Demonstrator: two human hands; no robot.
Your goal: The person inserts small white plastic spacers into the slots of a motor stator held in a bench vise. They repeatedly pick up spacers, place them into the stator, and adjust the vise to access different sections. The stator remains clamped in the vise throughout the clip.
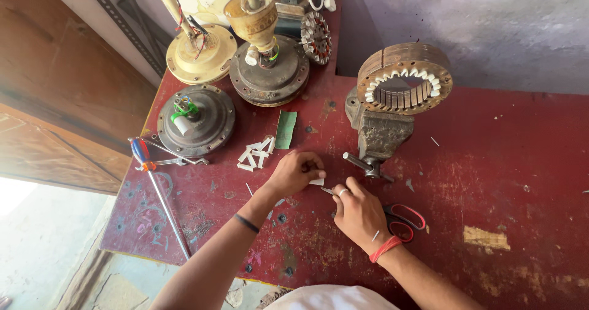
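Note:
My left hand (296,172) pinches a small white paper slip (318,181) against the red worktable (491,162). My right hand (359,215) rests beside it, its fingertips holding a thin metal blade (327,191) at the slip's edge. A ring-shaped stator core (405,80) with white slot papers is clamped in a grey bench vise (377,135) just beyond both hands. A pile of cut white paper strips (256,153) and a green sheet (285,129) lie ahead of my left hand.
Red-handled scissors (405,219) lie right of my right hand. A long screwdriver (158,193) lies at the table's left edge. Three fan motor housings (196,120) (201,52) (269,70) and a small stator (316,37) stand at the back left.

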